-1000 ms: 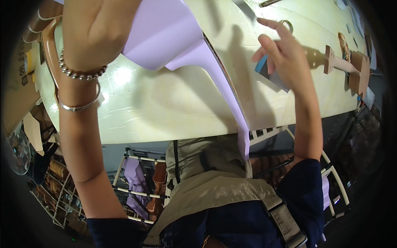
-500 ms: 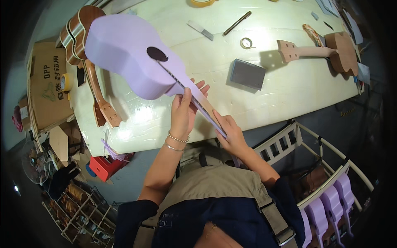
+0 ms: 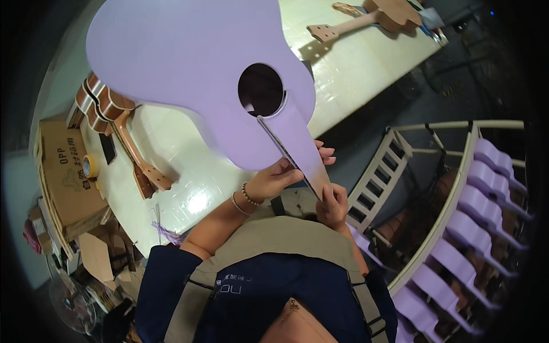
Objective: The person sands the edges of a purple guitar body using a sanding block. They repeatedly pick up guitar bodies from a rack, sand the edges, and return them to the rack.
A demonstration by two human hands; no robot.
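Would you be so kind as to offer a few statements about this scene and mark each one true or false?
1. The left hand and the right hand both hold the neck of the lilac guitar. True.
2. The beaded bracelet is on the right wrist. False: it is on the left wrist.
3. Several lilac instruments sit on the rack at the right. True.
4. The bare wooden instrument lies on the floor. False: it lies on the table.
5. The sound hole is covered by a hand. False: no hand covers it.
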